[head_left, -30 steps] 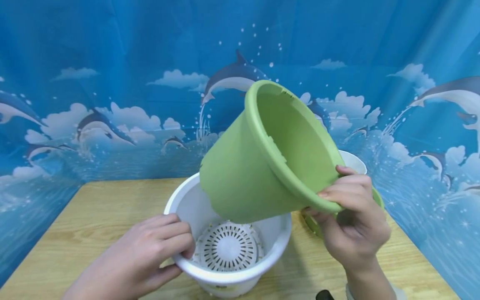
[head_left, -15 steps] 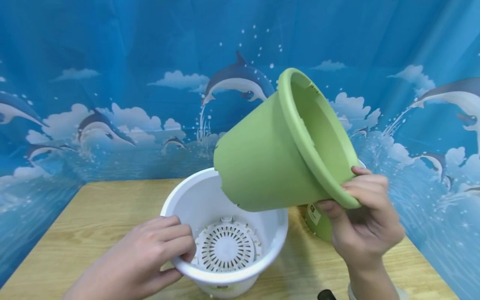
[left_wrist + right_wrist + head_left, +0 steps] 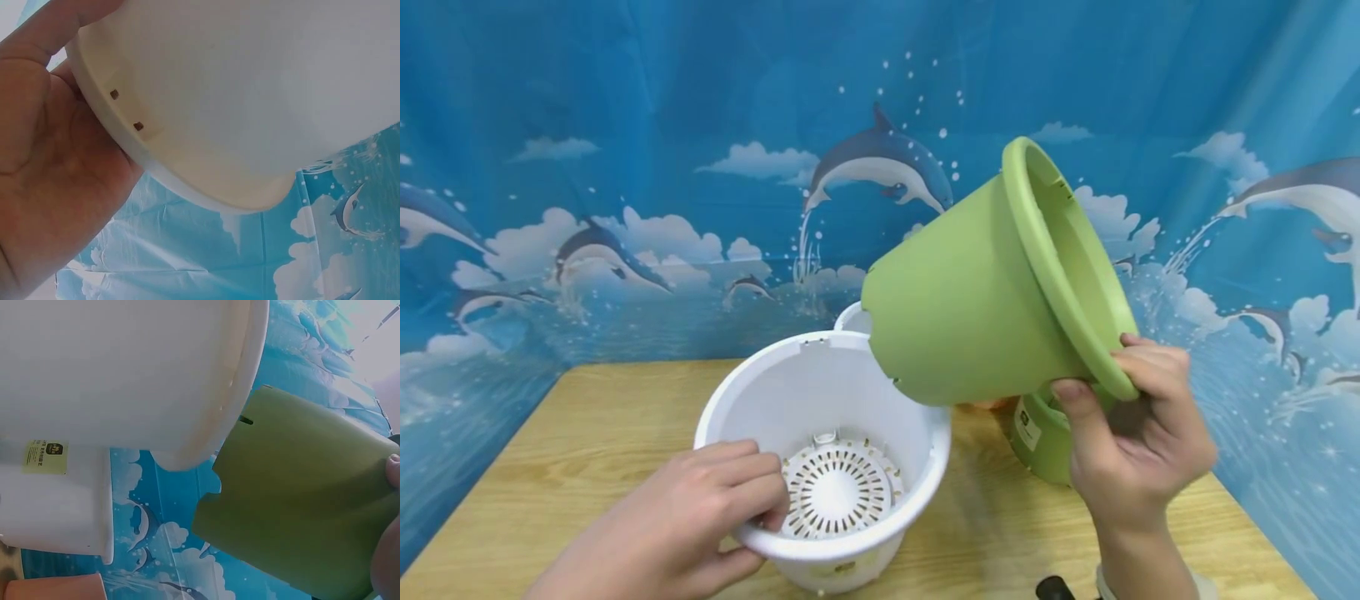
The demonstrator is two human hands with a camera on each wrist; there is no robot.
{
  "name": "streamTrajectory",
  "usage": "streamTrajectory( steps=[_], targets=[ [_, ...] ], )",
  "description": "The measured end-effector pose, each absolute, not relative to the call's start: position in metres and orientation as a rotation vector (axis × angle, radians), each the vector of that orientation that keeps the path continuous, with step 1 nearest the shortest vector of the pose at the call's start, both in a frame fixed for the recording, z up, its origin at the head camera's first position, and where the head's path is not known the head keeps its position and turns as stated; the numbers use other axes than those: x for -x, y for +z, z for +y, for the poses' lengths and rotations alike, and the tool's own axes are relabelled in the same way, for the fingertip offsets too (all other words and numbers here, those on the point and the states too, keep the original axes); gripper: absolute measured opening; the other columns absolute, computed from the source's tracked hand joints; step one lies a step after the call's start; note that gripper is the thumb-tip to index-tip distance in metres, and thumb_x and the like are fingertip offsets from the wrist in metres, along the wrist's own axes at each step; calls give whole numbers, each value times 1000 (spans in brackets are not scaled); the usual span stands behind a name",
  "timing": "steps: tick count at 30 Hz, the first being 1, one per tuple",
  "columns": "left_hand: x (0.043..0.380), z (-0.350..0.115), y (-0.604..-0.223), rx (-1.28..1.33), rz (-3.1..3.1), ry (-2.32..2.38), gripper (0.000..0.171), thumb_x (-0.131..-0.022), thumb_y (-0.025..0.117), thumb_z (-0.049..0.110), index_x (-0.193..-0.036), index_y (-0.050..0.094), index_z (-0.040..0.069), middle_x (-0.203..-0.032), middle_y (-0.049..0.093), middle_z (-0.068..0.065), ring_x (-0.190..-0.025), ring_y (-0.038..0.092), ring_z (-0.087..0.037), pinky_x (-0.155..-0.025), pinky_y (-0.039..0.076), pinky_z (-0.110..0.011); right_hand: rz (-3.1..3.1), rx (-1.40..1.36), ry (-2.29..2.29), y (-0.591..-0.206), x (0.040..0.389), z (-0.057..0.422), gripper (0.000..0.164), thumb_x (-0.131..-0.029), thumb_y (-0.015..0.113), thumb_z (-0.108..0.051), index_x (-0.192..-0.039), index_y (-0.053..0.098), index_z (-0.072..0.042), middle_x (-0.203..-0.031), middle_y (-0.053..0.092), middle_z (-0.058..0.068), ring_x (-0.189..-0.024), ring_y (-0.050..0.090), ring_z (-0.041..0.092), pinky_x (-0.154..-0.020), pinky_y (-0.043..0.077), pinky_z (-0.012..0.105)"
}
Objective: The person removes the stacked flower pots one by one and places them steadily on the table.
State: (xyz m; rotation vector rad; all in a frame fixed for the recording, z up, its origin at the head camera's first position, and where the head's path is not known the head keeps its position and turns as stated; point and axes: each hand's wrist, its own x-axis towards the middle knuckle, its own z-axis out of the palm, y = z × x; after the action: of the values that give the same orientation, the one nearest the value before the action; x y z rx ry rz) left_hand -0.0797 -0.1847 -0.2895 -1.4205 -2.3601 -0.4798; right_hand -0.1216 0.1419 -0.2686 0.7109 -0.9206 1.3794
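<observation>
My left hand (image 3: 700, 508) grips the near-left rim of a white plastic flowerpot (image 3: 820, 550), thumb outside and fingers over the edge. The pot's slotted round base shows inside it, and the left wrist view shows two small holes under its rim (image 3: 181, 187). My right hand (image 3: 1138, 433) holds a green flowerpot (image 3: 962, 300) by its rim, fingers inside and thumb beneath. That pot is tilted in the air, its mouth to the right and its notched bottom toward the white pot. In the right wrist view the green pot (image 3: 300, 494) hangs beside the white pot (image 3: 125, 375).
Behind stands another white pot (image 3: 852, 318) with a label, and an orange pot (image 3: 56, 587) is partly seen. A second green pot (image 3: 1037, 437) stands at the right on the wooden table (image 3: 602, 433). A black object (image 3: 1054, 588) pokes in at the bottom edge.
My right hand has carried the green pot right and away from the white pot's mouth. The white pot has shifted slightly left, with my left hand still on its rim.
</observation>
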Motion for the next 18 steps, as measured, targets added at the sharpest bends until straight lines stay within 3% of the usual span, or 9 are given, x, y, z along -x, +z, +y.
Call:
streamTrajectory(
  steps=[8, 18],
  targets=[
    [78, -189, -289, 1383, -2416, -497, 46, -65, 85, 17, -88, 49, 33, -87, 41, 23, -79, 38, 3, -64, 35, -14, -1049, -644, 1283, -268, 122, 145, 40, -65, 92, -12, -75, 64, 14, -72, 64, 16, -79, 54, 18, -82, 40, 27],
    [75, -195, -287, 1288, -2509, -448, 45, -65, 83, 17, -88, 49, 35, -83, 38, 25, -75, 37, 4, -61, 36, -15, -1262, -523, 1071, -274, 131, 156, 36, -72, 87, -22, -75, 68, 9, -72, 70, 11, -77, 54, 9, -83, 33, 24]
  ],
)
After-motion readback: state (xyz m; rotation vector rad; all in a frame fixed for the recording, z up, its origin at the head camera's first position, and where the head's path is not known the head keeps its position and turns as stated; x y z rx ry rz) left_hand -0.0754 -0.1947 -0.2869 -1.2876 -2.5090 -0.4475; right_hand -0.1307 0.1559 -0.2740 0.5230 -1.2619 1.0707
